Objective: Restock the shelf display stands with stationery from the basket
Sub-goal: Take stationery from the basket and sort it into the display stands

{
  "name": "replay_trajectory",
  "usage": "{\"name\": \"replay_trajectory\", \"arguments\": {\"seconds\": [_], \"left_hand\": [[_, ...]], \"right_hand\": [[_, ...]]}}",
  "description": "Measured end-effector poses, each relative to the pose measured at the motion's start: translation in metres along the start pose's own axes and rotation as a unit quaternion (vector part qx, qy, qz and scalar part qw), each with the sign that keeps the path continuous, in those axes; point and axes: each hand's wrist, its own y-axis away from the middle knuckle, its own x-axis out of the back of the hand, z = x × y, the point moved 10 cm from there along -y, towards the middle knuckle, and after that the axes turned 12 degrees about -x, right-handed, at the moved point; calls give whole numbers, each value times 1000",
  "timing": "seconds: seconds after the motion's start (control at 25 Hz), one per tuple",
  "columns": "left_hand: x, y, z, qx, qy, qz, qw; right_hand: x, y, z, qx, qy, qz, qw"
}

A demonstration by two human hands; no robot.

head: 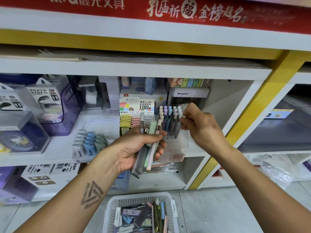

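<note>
Head view, looking down at a stationery shelf. Left hand (134, 148) closed around a mixed bundle of pens (152, 153) and slim packets, held upright in front of the shelf edge. Right hand (200, 125) raised to the right of it, fingers pinched on the pale top of one pen (184, 116) at the right end of the clear pen stand (181, 140); whether that pen is fully seated I cannot tell. Stand sits mid-shelf, just right of the pencil-lead display box (136, 113), already holding rows of pastel pens (168, 118), caps up. White basket (114, 214) on the floor, near and below the hands, with many boxed items left in it, so the job looks well short of done. Likely step: feeding pens one by one into the stand. To do it well: lower each pen straight down into a free slot, cap up to match its neighbours, and let go only once it stands by itself. Keep the left bundle clear of the stand's front so it doesn't knock the row. Slots on the right look crowded; pushing at an angle could tip adjacent pens. Group colours with matching ones where slots allow.
</note>
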Motion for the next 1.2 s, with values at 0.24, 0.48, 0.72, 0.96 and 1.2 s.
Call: {"name": "replay_trajectory", "arguments": {"seconds": [0.24,0.48,0.72,0.96,1.2], "left_hand": [[-3,2,4,-18,3,-6,1000],[-2,3,6,-26,-20,-6,999],[18,5,13,-22,4,53,998],[38,13,19,-1,16,101,995],[31,13,17,-12,31,83,996]], "right_hand": [[-4,-5,-4,12,111,24,993],[-23,-8,-13,-144,-161,-85,973],[-4,-14,3,-221,-413,-1,883],[-15,-15,-8,-97,-83,28,991],[-24,-8,-20,-31,-42,14,999]]}}
